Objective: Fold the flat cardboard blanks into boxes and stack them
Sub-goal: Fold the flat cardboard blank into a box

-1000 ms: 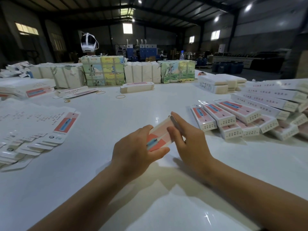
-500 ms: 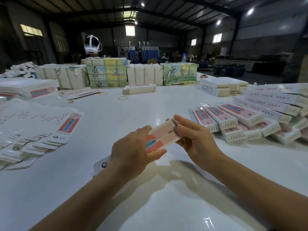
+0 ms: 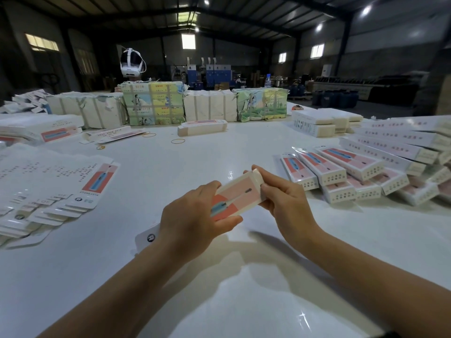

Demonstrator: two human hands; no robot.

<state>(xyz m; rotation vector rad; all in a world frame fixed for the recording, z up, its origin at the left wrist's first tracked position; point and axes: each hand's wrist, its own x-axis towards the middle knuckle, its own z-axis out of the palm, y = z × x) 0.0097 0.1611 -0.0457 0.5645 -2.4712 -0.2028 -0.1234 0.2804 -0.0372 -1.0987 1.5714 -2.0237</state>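
A pink and white box (image 3: 238, 193) with a blue toothbrush picture is held above the white table (image 3: 151, 174), tilted up to the right. My left hand (image 3: 195, 220) grips its near end, thumb on the lower edge. My right hand (image 3: 285, 203) pinches the far end, fingertips on the end flap. A white tab (image 3: 148, 236) sticks out below my left wrist. Flat blanks (image 3: 61, 189) lie fanned at the left. Folded boxes (image 3: 341, 174) are stacked at the right.
Wrapped bundles (image 3: 153, 106) line the table's far side, with a white headset (image 3: 131, 63) above them. A single box (image 3: 202, 128) and rubber bands (image 3: 177, 141) lie mid-table. More white boxes (image 3: 314, 123) sit at the back right.
The box has been raised a little and turned more face-up. My right hand has shifted from flat against the box's end to pinching the end flap.
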